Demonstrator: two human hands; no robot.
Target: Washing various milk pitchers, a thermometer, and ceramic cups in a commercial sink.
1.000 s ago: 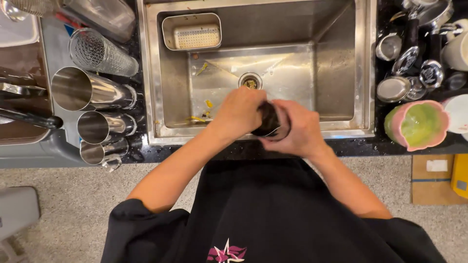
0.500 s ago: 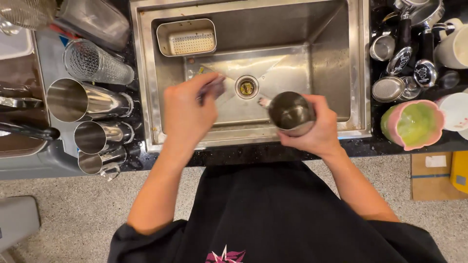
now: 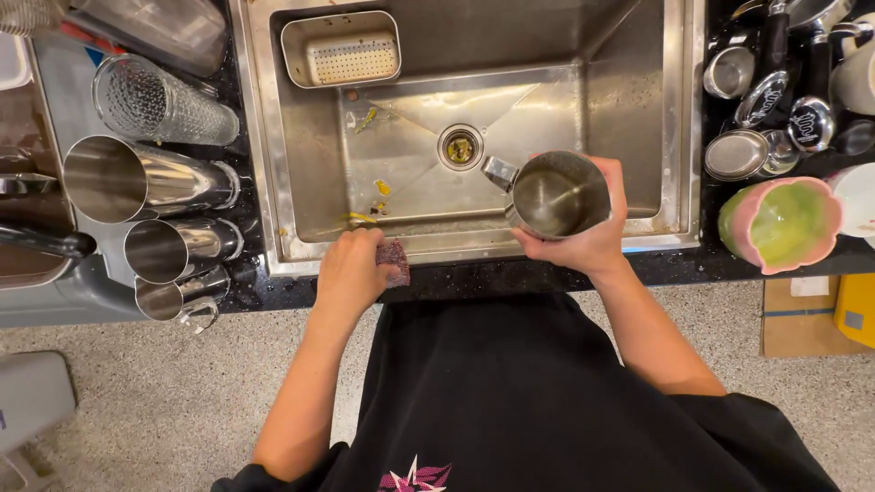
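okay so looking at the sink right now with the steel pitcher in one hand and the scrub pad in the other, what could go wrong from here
1. The right hand holds the steel pitcher over the sink's front rim; a wet grip could let it slip and drop.
2. The left hand presses the scrub pad at the counter's edge, where it might fall to the floor.
3. Yellow food scraps lie near the drain and may clog it.

Shiny round steel pitcher (image 3: pixel 558 194), upright and mouth up, held over the near right of the sink, spout pointing left. Small dark pinkish scrubbing pad (image 3: pixel 394 261) lies on the sink's near rim.
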